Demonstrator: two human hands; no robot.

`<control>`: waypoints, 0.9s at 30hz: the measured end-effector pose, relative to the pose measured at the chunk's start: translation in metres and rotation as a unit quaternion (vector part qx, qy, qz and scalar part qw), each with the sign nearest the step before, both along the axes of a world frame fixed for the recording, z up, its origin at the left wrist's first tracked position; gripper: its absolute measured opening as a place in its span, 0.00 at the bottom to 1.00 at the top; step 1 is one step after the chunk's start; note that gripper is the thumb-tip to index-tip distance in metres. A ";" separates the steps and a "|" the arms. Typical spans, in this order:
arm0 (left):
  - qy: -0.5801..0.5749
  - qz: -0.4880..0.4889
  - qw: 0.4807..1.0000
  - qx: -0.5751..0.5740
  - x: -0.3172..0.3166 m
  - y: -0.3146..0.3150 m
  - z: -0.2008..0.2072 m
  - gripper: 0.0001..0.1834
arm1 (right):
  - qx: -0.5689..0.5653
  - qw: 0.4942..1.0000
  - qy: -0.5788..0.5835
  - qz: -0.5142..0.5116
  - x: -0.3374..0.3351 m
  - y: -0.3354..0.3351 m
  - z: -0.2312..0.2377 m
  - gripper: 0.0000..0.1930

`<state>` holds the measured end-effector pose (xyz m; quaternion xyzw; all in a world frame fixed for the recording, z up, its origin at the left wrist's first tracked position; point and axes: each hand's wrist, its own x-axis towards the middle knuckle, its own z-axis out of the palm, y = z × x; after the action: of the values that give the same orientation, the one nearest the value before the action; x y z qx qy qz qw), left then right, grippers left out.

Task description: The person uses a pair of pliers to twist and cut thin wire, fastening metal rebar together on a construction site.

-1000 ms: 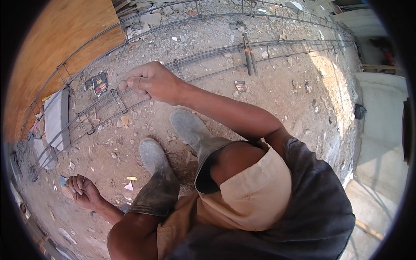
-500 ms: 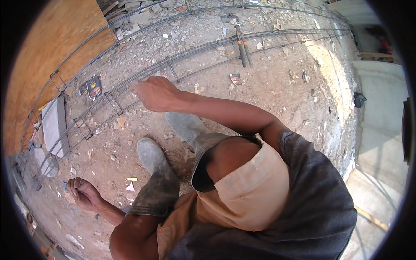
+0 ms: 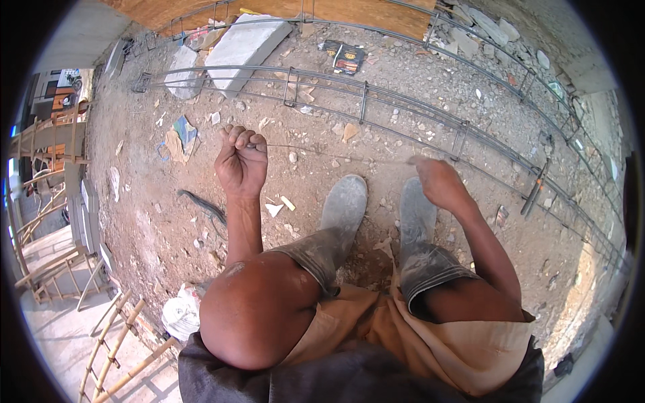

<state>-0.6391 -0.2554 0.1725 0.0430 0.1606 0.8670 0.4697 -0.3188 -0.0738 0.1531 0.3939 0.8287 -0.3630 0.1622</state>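
Note:
A thin wire [image 3: 336, 157] stretches in the air between my two hands, nearly level and slightly curved. My left hand [image 3: 242, 161] is raised at the left, its fingers curled closed on the wire's left end. My right hand [image 3: 440, 183] is closed at the other end, above the toe of a grey boot; its fingertips are slightly blurred. Just beyond it runs a rebar cage [image 3: 365, 101] of long steel bars with small square stirrups. A pair of pincers [image 3: 535, 188] with dark handles and orange bands rests across the bars at the right, apart from both hands.
Concrete slabs [image 3: 245, 50] lie by the cage at the far left, near an orange-brown board [image 3: 376, 15]. A second rebar frame [image 3: 403, 30] runs behind. A dark packet [image 3: 342, 55] lies between them. Bamboo poles [image 3: 117, 339] stand at lower left; rubble [image 3: 470, 40] is at far right.
My view has swung leftward. My right hand has come from over the rebar to beside it, and the wire now shows stretched between both hands. My left hand stays closed.

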 end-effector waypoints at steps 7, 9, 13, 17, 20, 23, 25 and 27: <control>-0.032 0.059 0.996 -0.058 -0.003 -0.002 -0.013 0.07 | -0.631 0.659 0.302 0.275 0.017 0.001 0.056 0.09; -0.018 0.037 0.998 -0.045 -0.005 -0.004 -0.017 0.06 | -0.624 0.582 0.518 0.058 0.023 0.015 0.055 0.08; -0.040 0.018 0.998 -0.039 -0.008 -0.007 -0.019 0.04 | -0.514 0.647 0.481 -0.294 0.024 0.023 0.003 0.08; -0.030 0.031 0.990 -0.133 -0.009 -0.014 -0.024 0.05 | -0.354 0.893 0.219 -0.173 0.039 -0.013 -0.051 0.09; 0.101 0.049 0.976 -0.185 -0.010 -0.017 -0.027 0.05 | -0.339 0.930 0.139 -0.004 0.048 -0.037 -0.061 0.10; 0.209 0.075 0.949 -0.226 -0.007 -0.010 -0.020 0.05 | -0.302 0.935 0.135 0.125 0.046 -0.044 -0.048 0.14; 0.204 0.073 0.945 -0.245 0.005 0.002 -0.011 0.06 | -0.298 0.929 0.146 0.163 0.034 -0.046 -0.033 0.19; 0.221 0.046 0.939 -0.261 0.025 0.021 -0.002 0.05 | -0.309 0.919 0.164 0.184 0.014 -0.044 -0.019 0.23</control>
<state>-0.6139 -0.2345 0.1702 0.1017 0.4823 0.7844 0.3765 -0.3048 -0.1176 0.1336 0.0998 0.7482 -0.6242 0.2016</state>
